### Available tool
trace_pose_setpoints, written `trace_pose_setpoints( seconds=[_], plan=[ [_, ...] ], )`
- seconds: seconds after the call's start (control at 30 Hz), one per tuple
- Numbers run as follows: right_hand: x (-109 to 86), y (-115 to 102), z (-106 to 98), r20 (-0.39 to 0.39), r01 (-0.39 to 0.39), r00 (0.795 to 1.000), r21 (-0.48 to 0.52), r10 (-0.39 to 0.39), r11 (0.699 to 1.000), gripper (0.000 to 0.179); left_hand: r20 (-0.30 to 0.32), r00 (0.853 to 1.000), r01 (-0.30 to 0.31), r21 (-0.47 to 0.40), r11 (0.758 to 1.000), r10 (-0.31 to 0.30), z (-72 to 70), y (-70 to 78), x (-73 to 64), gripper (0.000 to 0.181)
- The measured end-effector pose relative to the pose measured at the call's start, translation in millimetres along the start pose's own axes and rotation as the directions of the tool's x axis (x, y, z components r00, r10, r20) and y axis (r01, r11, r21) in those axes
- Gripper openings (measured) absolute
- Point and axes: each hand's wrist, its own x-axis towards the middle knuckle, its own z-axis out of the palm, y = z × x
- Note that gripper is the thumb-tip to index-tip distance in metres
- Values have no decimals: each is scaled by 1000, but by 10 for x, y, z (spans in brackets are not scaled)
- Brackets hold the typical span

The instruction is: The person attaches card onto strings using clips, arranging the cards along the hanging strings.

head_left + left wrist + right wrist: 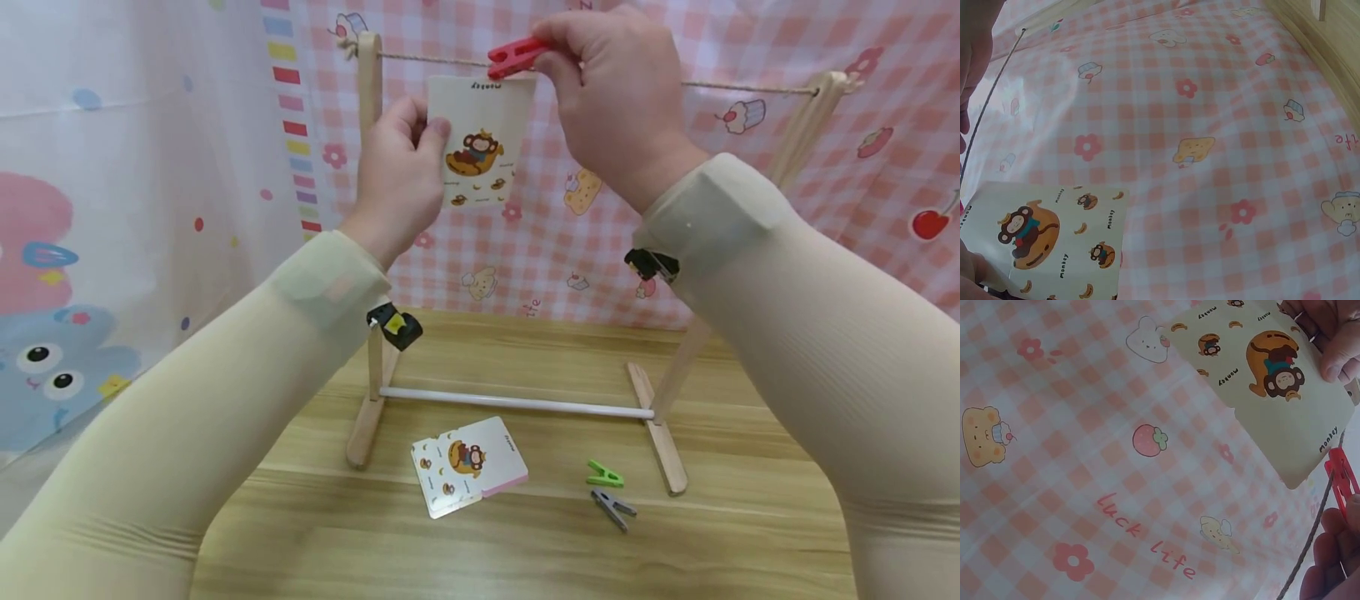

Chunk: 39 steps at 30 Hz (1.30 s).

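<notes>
My left hand (pixel 397 179) pinches the left edge of a cream card (pixel 480 108) printed with a monkey on a banana. The card hangs upright just below the rope (pixel 427 57). At its top edge, my right hand (pixel 618 104) grips a red clothespin (pixel 517 58) between thumb and fingers. In the right wrist view the tip of the clothespin (pixel 1335 456) meets the rope and the card's edge (pixel 1288 469); whether it bites on both I cannot tell. The left wrist view shows the card (pixel 1085 219) from its printed side, with the clothespin nearly out of frame.
Two wooden posts (pixel 370 92) with feet carry the rope, joined low down by a white rod (pixel 517 403). Below lie a stack of similar cards (pixel 491 454), a green clothespin (pixel 604 475) and a grey clothespin (pixel 615 507) on the wooden table (pixel 525 558). A checked cloth (pixel 585 292) hangs behind.
</notes>
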Motion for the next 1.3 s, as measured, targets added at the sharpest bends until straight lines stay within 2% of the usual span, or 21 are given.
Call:
trace_pose_setpoints(
  seconds=[0.27,0.5,0.67,1.0,1.3],
  plan=[
    [15,-17,-2,57,-13,998,-36,15,999,32,-8,1000,-7,-3,1000,7,26,-10,-4,21],
    [23,-19,11,85,3,996,-43,1,999,30,-2,1000,12,-34,999,-12,15,-13,-11,20],
    [19,-20,18,111,5,994,-56,1,998,30,2,1000,-4,-42,999,4,17,-40,-29,21],
    [6,-12,32,112,45,993,-33,-41,998,29,-14,999,-42,-27,999,41,63,-118,-49,24],
    [19,-4,68,114,72,991,-8,-70,997,28,-6,999,-44,-10,999,44,68,-186,-59,25]
  ],
)
